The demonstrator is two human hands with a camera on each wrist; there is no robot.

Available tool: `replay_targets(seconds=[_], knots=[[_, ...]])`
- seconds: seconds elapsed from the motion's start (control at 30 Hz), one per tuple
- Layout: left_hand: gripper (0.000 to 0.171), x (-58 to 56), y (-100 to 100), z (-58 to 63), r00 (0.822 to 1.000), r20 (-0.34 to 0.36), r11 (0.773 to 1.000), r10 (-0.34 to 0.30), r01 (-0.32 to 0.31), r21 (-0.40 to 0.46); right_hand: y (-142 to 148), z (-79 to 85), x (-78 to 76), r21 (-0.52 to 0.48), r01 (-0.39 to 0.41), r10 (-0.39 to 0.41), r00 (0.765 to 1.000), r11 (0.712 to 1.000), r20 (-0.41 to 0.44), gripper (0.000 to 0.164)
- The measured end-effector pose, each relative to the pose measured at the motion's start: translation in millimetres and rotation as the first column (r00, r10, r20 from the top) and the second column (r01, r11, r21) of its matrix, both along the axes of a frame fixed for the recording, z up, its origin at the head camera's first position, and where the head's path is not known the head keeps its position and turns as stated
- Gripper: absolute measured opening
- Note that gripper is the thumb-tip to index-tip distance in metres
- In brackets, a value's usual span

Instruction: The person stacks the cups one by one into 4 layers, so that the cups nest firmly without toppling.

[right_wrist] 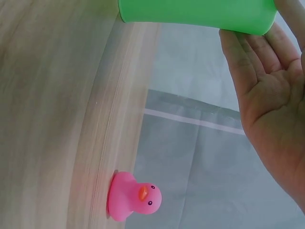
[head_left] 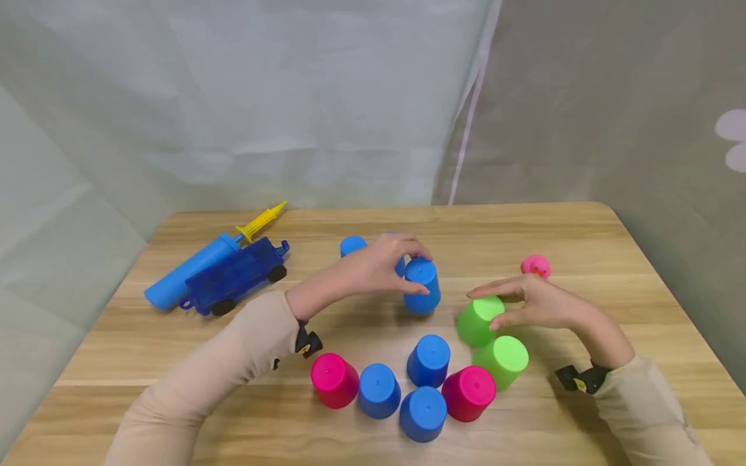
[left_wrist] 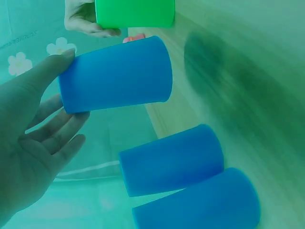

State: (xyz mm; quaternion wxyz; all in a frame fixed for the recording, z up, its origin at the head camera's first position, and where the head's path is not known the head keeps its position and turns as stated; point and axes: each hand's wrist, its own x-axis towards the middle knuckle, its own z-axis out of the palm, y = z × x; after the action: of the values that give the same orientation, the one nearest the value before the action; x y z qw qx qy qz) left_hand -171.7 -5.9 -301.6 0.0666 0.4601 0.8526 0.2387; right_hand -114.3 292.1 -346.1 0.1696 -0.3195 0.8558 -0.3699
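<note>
My left hand [head_left: 387, 265] grips an upside-down blue cup [head_left: 422, 288] near its closed end, thumb on one side and fingers on the other. The left wrist view shows this cup raised off the table, its shadow apart from it. Behind that hand stand two more blue cups [left_wrist: 174, 160], partly hidden by it in the head view. To the right, my right hand [head_left: 542, 303] holds an inverted green cup [head_left: 474, 323] around its top between thumb and fingers. A second green cup [head_left: 504, 362] stands just in front of it.
Nearer me, inverted cups stand grouped: a pink cup [head_left: 335, 380] at left, several blue cups [head_left: 379, 391] and another pink cup [head_left: 469, 393]. A pink rubber duck [head_left: 536, 265] sits behind my right hand. At left lie a blue-and-yellow pump [head_left: 192, 272] and a blue toy wagon [head_left: 236, 275].
</note>
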Motion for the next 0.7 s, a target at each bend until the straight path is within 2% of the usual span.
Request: replay_targets(seconds=[0.13, 0.33, 0.53, 0.7], knots=[[0.048, -10.8, 8, 1.0, 1.0, -0.012, 1.0, 0.015, -0.015, 0.004, -1, 2.5, -0.2, -0.007, -0.015, 0.015, 1.0, 1.0, -0.005, 0.056], [0.048, -24.3, 13, -5.5, 0.999, -0.007, 0.999, 0.045, -0.045, -0.021, -2, 4.5, 1.2, -0.012, -0.015, 0.015, 1.0, 1.0, 0.016, 0.055], [0.048, -31.5, 18, -16.0, 0.997, -0.032, 0.996, 0.063, -0.065, -0.057, -4, 3.8, 5.0, -0.029, 0.0, 0.002, 0.998, 1.0, 0.058, 0.057], [0.048, -32.8, 21, -20.5, 0.996, -0.023, 0.995, 0.084, -0.085, -0.061, -4, 3.2, 6.6, -0.032, -0.004, 0.006, 0.998, 0.999, 0.058, 0.058]])
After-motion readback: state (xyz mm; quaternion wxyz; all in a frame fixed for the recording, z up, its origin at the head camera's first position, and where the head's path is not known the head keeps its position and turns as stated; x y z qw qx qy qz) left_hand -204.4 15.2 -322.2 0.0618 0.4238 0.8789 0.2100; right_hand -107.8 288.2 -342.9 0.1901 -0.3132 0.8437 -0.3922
